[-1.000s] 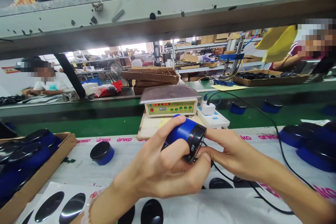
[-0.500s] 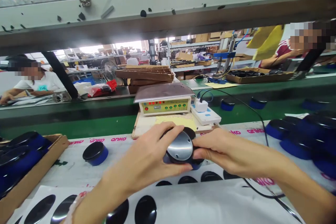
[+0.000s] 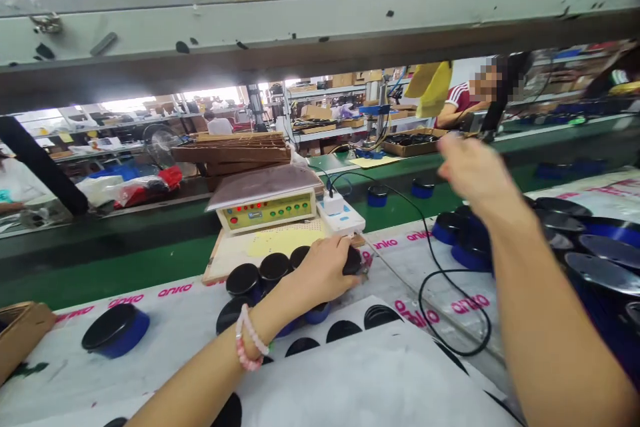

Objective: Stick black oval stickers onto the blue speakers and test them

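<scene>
My left hand (image 3: 323,270), with a pink bead bracelet (image 3: 249,340) at the wrist, is closed around a round black-topped piece (image 3: 353,261). Fingers and palm cover part of it. Beside that hand stand several similar round pieces, blue below with glossy black tops, such as this blue-and-black round piece (image 3: 243,280). My right hand (image 3: 470,170) is raised at the far right, over the green belt. Motion smears its fingers, and whether they hold anything cannot be made out. Black discs (image 3: 344,331) lie on white sheeting under my left forearm.
A control box (image 3: 270,212) with lit red digits stands behind the pieces, next to a white power strip (image 3: 343,217). A black cable (image 3: 453,350) loops across the bench. More blue-and-black pieces (image 3: 607,253) crowd the right. A shelf beam (image 3: 280,27) crosses overhead. A co-worker (image 3: 463,100) sits across the belt.
My hands were together around a silver disc with small holes; they are now apart. My right hand has moved up and right. The view has turned to the right, and the silver disc no longer shows.
</scene>
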The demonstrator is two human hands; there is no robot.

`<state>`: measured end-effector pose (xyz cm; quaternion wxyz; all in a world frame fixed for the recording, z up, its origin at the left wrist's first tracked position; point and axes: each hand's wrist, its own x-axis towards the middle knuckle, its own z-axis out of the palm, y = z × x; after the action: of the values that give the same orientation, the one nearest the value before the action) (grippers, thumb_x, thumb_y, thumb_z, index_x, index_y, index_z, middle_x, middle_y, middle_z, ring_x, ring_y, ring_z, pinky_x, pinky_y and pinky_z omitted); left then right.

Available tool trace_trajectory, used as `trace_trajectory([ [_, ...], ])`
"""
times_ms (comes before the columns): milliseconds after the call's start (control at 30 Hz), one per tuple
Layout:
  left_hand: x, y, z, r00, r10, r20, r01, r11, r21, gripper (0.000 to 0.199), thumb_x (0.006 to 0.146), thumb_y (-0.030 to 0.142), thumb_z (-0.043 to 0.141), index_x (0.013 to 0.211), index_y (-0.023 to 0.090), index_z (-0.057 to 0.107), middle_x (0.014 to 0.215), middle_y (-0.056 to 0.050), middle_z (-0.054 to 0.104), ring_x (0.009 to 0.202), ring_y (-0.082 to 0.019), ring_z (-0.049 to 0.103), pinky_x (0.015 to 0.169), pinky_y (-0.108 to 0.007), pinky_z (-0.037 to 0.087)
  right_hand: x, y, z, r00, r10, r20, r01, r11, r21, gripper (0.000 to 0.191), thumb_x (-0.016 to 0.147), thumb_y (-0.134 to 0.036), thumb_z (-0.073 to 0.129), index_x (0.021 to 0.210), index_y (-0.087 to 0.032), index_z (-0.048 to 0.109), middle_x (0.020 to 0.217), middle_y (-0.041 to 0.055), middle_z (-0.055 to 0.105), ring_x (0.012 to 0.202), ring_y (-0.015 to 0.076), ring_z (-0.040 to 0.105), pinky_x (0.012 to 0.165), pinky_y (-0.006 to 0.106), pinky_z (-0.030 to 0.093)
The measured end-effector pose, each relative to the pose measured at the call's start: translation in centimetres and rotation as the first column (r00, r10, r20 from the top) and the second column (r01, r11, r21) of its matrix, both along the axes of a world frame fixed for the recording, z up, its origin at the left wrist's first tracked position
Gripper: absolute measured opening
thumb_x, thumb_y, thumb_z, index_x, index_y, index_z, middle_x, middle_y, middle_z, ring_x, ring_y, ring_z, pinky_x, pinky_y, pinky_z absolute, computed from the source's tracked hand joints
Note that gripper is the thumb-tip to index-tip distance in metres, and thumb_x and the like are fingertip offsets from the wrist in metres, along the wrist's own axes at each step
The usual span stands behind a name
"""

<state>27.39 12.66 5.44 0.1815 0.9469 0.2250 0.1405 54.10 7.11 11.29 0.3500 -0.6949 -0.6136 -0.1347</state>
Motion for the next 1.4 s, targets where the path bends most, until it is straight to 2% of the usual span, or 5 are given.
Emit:
trace_trajectory([
  [267,-3.8,-0.2,1.2,0.997,0.081,0.013,-0.081,0.997,0.010,0.052,0.082,0.036,0.063,0.129,0.021,0.047,0.134,-0.012,0.050,0.127,-0.031,0.043,0.105,-0.048,0.035,-3.0,10.4,-5.1,0.947,-0.320,0.003,0.278,0.817,-0.505,0.035,0.090,-0.032,0.059,0.119,-0.013,0.056,0.119,0.0108,0.058,0.099,0.0216,0.061,0.083,0.041,0.052],
  [633,-11.1,-2.6,1.8,0.860,0.303,0.410,-0.099,0.888,-0.449,0.027,0.094,0.036,0.046,0.113,0.025,0.062,0.118,-0.006,0.061,0.108,-0.021,0.058,0.095,-0.037,0.047,-9.2,4.8,-0.7,0.984,-0.121,0.129,0.173,0.801,-0.574,0.031,0.084,-0.038,0.064,0.102,-0.012,0.061,0.099,0.0081,0.064,0.085,0.0197,0.062,0.073,0.036,0.051],
  [967,-11.8,-3.7,2.8,0.815,0.287,0.503,0.577,-0.329,-0.747,0.062,0.089,0.060,0.041,0.109,0.006,0.064,0.092,-0.015,0.070,0.076,-0.019,0.072,0.063,-0.020,0.056,-20.3,-3.5,2.6,0.639,0.610,-0.468,-0.744,0.645,-0.175,0.034,0.080,-0.051,0.061,0.093,-0.024,0.045,0.079,-0.0031,0.054,0.055,0.0094,0.046,0.046,0.022,0.037],
  [1167,-12.9,-2.1,3.7,0.553,0.696,0.457,0.630,0.009,-0.777,0.036,0.091,0.038,0.052,0.105,0.006,0.062,0.095,-0.014,0.072,0.087,-0.023,0.071,0.086,-0.033,0.056,-20.9,-3.2,0.8,0.851,0.500,-0.162,-0.522,0.838,-0.160,0.034,0.100,-0.037,0.022,0.075,-0.023,0.040,0.066,-0.0029,0.048,0.057,0.0128,0.043,0.052,0.026,0.035],
  [1400,-12.7,-2.1,2.9,0.605,0.494,0.625,0.555,0.301,-0.776,0.038,0.074,0.027,0.074,0.108,0.015,0.061,0.096,-0.006,0.071,0.091,-0.021,0.068,0.080,-0.027,0.054,-21.2,-3.4,-0.8,0.822,0.498,0.277,-0.531,0.845,0.057,0.034,0.099,-0.032,0.039,0.067,-0.021,0.043,0.058,-0.0039,0.045,0.047,0.0104,0.038,0.046,0.027,0.026],
])
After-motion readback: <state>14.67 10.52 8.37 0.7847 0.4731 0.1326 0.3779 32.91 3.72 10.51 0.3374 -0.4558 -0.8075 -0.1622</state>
